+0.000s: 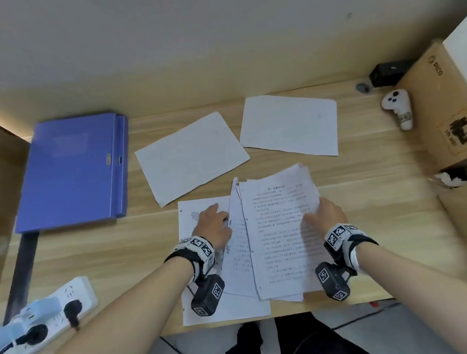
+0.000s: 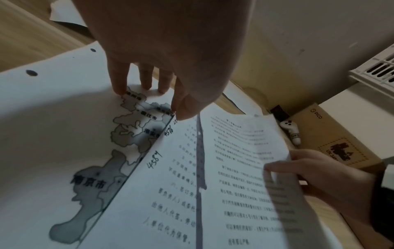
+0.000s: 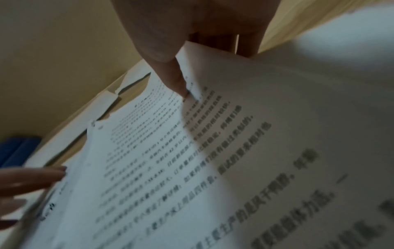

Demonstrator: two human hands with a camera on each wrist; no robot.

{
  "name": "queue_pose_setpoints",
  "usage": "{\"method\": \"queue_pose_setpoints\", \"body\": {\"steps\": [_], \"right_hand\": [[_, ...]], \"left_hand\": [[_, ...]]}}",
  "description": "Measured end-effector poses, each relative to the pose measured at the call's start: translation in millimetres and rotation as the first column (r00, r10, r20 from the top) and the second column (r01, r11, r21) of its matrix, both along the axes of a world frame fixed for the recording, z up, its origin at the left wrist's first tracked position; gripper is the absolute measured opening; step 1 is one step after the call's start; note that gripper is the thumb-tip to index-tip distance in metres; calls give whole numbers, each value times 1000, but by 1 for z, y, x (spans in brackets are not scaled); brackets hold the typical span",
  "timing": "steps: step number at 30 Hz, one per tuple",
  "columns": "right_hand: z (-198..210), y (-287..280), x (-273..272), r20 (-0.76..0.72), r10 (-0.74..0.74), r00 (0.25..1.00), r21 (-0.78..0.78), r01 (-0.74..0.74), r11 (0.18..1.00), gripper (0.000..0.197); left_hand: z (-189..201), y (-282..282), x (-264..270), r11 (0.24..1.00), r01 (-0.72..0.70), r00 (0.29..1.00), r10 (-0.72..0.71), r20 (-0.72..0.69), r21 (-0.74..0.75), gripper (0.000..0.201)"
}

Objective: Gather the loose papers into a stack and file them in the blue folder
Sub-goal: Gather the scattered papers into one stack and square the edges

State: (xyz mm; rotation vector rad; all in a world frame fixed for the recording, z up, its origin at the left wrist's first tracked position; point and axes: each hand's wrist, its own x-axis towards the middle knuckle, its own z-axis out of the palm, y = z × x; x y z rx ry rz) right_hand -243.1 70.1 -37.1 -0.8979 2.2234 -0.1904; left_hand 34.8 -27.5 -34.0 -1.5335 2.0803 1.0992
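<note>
Right hand (image 1: 327, 213) pinching the printed sheets (image 1: 283, 238), left hand (image 1: 213, 225) flat-fingered on the map page (image 1: 208, 309) just beside, with two blank sheets (image 1: 192, 156) beyond and the closed blue folder (image 1: 73, 170) far left, nearer the left hand, long axis running away.

Matt printed paper sheets (image 1: 284, 235), smooth blue plastic folder (image 1: 73, 170), wood-grain laminate desk (image 1: 118, 246), brown cardboard box (image 1: 450, 113)

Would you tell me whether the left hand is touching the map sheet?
Touching: the left wrist view shows the left hand's fingertips pressed onto the map sheet.
</note>
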Motion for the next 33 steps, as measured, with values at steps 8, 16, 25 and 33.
{"method": "queue_pose_setpoints", "body": {"steps": [8, 16, 25, 33], "right_hand": [[11, -26, -14, -163, 37, 986, -55, -47, 997, 74], [31, -121, -52, -269, 329, 905, -64, -358, 932, 63], [5, -204, -56, -360, 603, 712, 120, -605, 787, 55], [-6, -210, -53, -476, 700, 532, 225, -696, 682, 42]], "left_hand": [[22, -46, -16, 994, -22, 996, 31, 81, -110, 15], [23, -124, -41, 971, 15, 982, 30, 187, -237, 72], [-6, -146, -46, 954, 145, 917, -31, 397, -261, 71], [-7, -152, -30, 891, 224, 935, -82, 345, -396, 56]]}}
